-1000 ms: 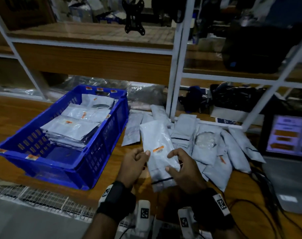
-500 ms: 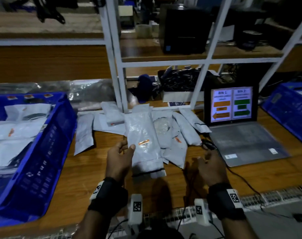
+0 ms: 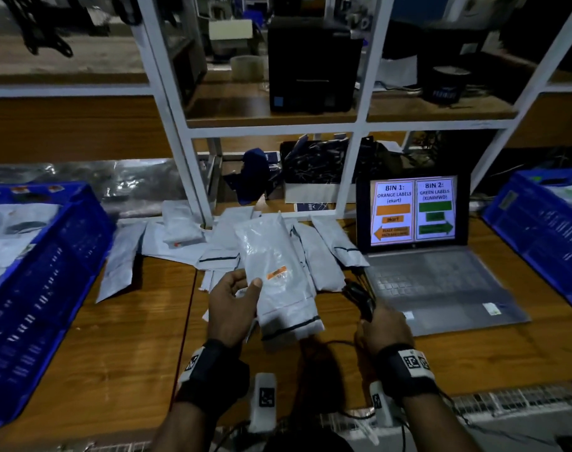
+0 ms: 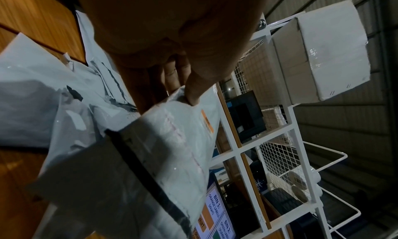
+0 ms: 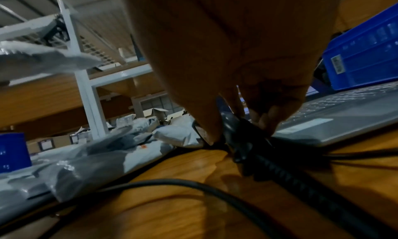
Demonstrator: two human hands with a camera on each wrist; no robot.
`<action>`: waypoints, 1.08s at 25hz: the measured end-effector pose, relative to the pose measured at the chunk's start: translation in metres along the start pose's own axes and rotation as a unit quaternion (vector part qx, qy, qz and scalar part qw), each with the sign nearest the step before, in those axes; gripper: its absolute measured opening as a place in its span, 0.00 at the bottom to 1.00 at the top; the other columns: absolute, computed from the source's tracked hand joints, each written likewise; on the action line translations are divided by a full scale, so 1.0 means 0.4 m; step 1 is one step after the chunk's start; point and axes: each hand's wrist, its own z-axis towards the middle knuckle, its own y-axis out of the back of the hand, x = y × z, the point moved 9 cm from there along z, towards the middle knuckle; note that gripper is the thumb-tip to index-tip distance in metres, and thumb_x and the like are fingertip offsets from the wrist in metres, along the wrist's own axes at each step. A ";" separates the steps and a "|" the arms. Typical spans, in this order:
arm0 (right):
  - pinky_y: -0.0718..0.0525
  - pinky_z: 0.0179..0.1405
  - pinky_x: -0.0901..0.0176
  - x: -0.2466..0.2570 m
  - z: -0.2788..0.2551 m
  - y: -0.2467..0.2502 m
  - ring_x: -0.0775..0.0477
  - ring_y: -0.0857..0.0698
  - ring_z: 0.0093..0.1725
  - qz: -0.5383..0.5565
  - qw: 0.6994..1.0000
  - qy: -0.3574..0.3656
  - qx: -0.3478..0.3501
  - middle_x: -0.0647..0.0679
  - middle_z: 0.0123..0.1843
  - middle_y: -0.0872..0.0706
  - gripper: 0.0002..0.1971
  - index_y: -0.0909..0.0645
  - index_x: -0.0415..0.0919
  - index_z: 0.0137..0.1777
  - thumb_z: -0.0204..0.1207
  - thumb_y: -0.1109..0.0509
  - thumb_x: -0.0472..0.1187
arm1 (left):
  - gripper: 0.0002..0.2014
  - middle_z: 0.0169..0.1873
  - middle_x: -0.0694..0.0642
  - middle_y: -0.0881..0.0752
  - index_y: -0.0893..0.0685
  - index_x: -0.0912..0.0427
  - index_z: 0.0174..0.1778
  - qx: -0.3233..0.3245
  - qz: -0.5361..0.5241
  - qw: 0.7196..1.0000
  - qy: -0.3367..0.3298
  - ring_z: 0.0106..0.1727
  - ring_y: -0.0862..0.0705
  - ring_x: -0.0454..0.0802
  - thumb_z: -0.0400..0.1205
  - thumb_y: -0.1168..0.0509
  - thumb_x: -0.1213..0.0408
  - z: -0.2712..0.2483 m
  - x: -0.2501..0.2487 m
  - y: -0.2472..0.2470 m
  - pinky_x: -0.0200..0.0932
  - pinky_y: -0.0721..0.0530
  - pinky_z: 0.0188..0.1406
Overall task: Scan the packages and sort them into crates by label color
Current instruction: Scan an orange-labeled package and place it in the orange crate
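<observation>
My left hand (image 3: 237, 300) pinches a grey poly package (image 3: 274, 278) by its left edge and holds it above the table, its orange label (image 3: 277, 272) facing up. In the left wrist view the thumb (image 4: 194, 88) presses on that package (image 4: 172, 149) near the orange label (image 4: 207, 121). My right hand (image 3: 380, 326) grips a black handheld scanner (image 3: 359, 298) lying beside the laptop; the right wrist view shows fingers curled round the scanner (image 5: 239, 132) and its cable. Several more grey packages (image 3: 323, 252) lie piled behind. Blue crates stand at the left (image 3: 49, 272) and right (image 3: 539, 230).
An open laptop (image 3: 441, 278) at right shows BIN 1 orange labels and BIN 2 green labels on its screen (image 3: 413, 212). A white shelf frame (image 3: 180, 141) rises behind the pile. Black cables (image 5: 193, 186) trail across the wooden table (image 3: 131, 353).
My view has swung right from the left crate to the laptop. My right hand let go of the package and took hold of the scanner. My left hand still holds the package.
</observation>
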 end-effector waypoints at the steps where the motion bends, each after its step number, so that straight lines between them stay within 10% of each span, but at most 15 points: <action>1: 0.12 0.55 0.46 -0.005 0.012 0.005 0.38 0.14 0.54 0.002 1.000 -0.001 0.003 0.42 0.55 0.13 0.17 0.23 0.45 0.62 0.76 0.25 0.46 | 0.09 0.53 0.54 0.06 0.12 0.58 0.62 -0.004 -0.001 1.000 0.006 0.57 0.07 0.54 0.87 0.26 0.64 -0.002 0.005 -0.007 0.63 0.07 0.56; 15: 0.18 0.42 0.54 0.158 -0.034 0.149 0.48 0.11 0.41 0.334 0.929 0.109 0.112 0.47 0.42 0.08 0.11 0.16 0.49 0.53 0.78 0.21 0.52 | 0.08 0.53 0.52 0.07 0.12 0.55 0.59 -0.070 0.021 0.997 0.005 0.54 0.07 0.57 0.85 0.25 0.62 0.033 0.009 -0.009 0.67 0.06 0.49; 19: 0.19 0.38 0.51 0.259 -0.093 0.143 0.42 0.13 0.32 0.314 0.926 0.152 0.146 0.39 0.33 0.11 0.32 0.14 0.37 0.35 0.88 0.40 0.63 | 0.12 0.53 0.50 0.08 0.13 0.50 0.57 -0.077 0.029 0.997 0.008 0.53 0.07 0.57 0.80 0.23 0.52 0.051 0.005 -0.004 0.71 0.08 0.51; 23: 0.19 0.36 0.48 0.297 -0.111 0.111 0.37 0.12 0.32 0.339 0.918 0.148 0.143 0.39 0.31 0.11 0.35 0.16 0.36 0.34 0.79 0.38 0.71 | 0.23 0.54 0.49 0.08 0.13 0.48 0.57 -0.072 0.032 0.997 0.007 0.58 0.09 0.59 0.72 0.26 0.39 0.066 0.014 -0.005 0.74 0.10 0.56; 27: 0.20 0.37 0.52 0.325 -0.127 0.117 0.44 0.14 0.28 0.383 0.901 0.136 0.151 0.41 0.30 0.10 0.28 0.16 0.40 0.29 0.87 0.34 0.58 | 0.18 0.53 0.49 0.07 0.12 0.51 0.58 -0.072 0.038 0.997 -0.005 0.58 0.09 0.60 0.77 0.25 0.47 0.066 0.002 -0.003 0.72 0.09 0.56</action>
